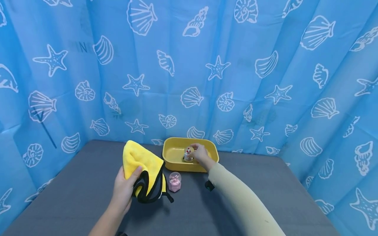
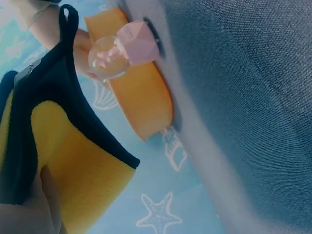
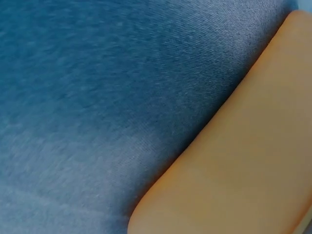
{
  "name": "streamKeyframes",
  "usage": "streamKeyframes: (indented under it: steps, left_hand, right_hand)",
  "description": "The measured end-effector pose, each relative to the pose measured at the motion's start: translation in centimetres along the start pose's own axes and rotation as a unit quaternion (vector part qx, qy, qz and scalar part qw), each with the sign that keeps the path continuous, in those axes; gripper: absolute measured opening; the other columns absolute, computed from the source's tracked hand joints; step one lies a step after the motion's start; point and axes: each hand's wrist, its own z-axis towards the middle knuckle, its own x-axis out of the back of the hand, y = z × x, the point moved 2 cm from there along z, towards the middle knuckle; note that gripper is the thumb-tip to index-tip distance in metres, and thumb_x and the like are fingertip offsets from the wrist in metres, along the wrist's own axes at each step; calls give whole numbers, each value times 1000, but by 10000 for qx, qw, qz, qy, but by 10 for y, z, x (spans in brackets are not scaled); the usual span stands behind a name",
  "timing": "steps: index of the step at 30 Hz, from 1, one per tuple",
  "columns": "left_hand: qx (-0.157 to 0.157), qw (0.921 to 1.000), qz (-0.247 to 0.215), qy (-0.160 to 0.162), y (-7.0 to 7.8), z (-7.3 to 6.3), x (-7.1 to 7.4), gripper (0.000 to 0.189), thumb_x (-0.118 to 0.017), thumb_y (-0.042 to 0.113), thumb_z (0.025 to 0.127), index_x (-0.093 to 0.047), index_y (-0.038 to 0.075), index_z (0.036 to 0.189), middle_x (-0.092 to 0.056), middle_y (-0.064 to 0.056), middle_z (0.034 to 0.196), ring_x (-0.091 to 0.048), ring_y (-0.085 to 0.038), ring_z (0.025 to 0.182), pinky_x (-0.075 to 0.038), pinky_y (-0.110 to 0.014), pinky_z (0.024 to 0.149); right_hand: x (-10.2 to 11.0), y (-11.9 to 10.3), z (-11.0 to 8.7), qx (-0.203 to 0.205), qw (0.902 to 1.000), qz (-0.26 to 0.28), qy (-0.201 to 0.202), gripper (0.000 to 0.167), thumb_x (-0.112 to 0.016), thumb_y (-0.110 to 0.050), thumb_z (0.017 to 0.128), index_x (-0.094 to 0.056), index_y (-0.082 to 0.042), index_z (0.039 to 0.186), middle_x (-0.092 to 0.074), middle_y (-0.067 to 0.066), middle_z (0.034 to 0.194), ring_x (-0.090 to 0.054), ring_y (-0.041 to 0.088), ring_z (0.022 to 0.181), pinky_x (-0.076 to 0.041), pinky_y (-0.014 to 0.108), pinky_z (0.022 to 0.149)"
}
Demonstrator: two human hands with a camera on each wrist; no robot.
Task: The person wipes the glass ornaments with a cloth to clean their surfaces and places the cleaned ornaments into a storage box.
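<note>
My left hand (image 1: 124, 185) grips a yellow cloth (image 1: 144, 157) with black edging and a black hanging loop, raised over the table's left half. In the left wrist view the thumb presses into the folded cloth (image 2: 83, 156). At the back, my right hand (image 1: 200, 153) reaches into a yellow bin (image 1: 186, 167). Its fingers pinch a small snow globe (image 1: 188, 154) with a red and white figure, low inside the bin. A pink snow globe (image 1: 175, 182) on a faceted base stands upright just in front of the bin, right of the cloth. The right wrist view shows only the bin's outer wall (image 3: 234, 161) and table fabric.
Dark grey fabric covers the table (image 1: 251, 183). Behind it and along both sides hangs a blue curtain (image 1: 189, 72) with white shells and starfish, close behind the bin. A small dark object (image 1: 209, 186) shows beneath the right sleeve (image 1: 236, 193).
</note>
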Motion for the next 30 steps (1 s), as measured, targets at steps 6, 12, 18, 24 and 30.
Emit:
streamKeyframes:
  steps: [6,12,18,24,30]
  left_hand:
    - [16,10000,-4,-23,0,-4,0,50,-61,28,97,-35,1,131,-49,-7,108,-57,-10,90,-50,-24,76]
    - [-12,10000,50,-16,2,-6,0,51,-61,29,97,-35,1,131,-49,-8,108,-57,-11,90,-50,-24,76]
    - [-15,10000,79,-18,3,-8,1,50,-61,29,97,-36,1,131,-49,-8,107,-57,-11,89,-50,-24,76]
    - [-207,9998,66,-37,5,-8,3,46,-60,27,98,-37,1,129,-50,-6,104,-58,-11,89,-50,-24,75]
    - [-242,9997,-7,-24,10,-7,4,46,-60,28,98,-37,2,129,-49,-6,105,-58,-11,89,-51,-24,75]
  right_hand:
    - [-2,5,3,-238,9997,55,49,53,-76,9,77,-57,3,126,-52,23,130,-52,34,115,-49,40,89]
    - [-2,9,9,-399,9992,-21,-16,55,-75,11,77,-55,2,128,-53,22,130,-54,32,107,-51,38,83]
    - [3,8,2,-373,9992,-63,-147,61,-74,9,78,-52,0,134,-50,20,136,-52,31,112,-51,37,82]
    - [14,-8,-20,72,9983,497,-300,59,-62,12,86,-43,4,142,-41,22,146,-56,29,113,-51,35,79]
    - [33,-30,-41,-212,9915,1258,-263,51,-58,5,94,-45,-3,142,-41,16,148,-57,37,109,-49,36,71]
